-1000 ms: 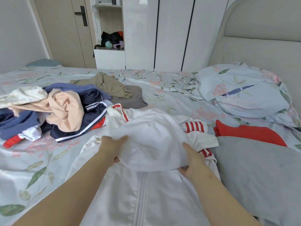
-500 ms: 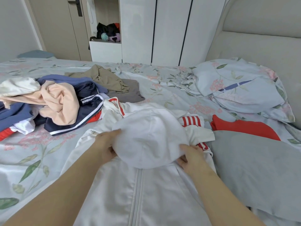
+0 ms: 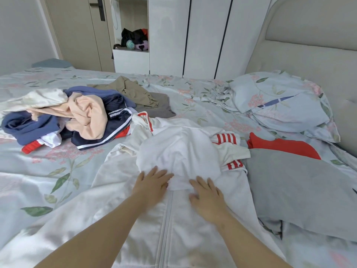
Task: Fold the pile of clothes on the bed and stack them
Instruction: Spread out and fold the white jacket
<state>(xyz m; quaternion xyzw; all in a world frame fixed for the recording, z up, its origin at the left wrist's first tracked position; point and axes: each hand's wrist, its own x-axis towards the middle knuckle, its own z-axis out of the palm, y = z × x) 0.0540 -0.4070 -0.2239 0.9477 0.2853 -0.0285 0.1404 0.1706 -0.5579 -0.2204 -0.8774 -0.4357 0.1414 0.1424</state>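
2 hands, left hand and right hand, press spread-flat on the white jacket; I judge it soft, light, best gripped at its shoulders.

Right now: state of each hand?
Left hand: open, fingers straight, pressing flat on the white jacket.
Right hand: open, pressing flat on the same jacket, holding nothing.

Both hands flat on white zip jacket, hood seemingly bunched
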